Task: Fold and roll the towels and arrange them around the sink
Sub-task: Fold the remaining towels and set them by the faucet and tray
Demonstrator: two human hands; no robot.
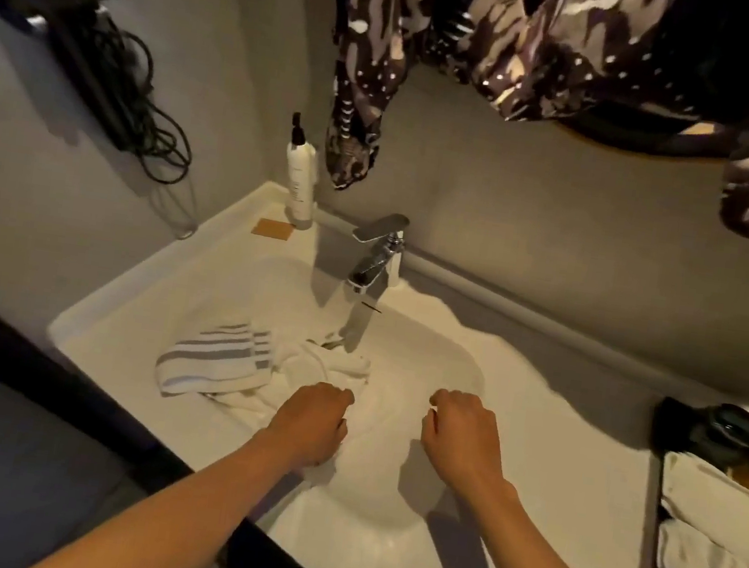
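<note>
2 hands are hovering over the sink (pixel 382 499).
Left hand (pixel 311 421) is gripping the white towel (pixel 333 364); right hand (pixel 462 433) is curling closed, empty.

Both forearms are bare from the bottom edge of the view up to the wrists, with no sleeve showing. The left hand (pixel 314 419) and the right hand (pixel 462 438) are also bare, with no glove, and behind the fingers (pixel 443 400) the wrists carry no watch or band.
</note>
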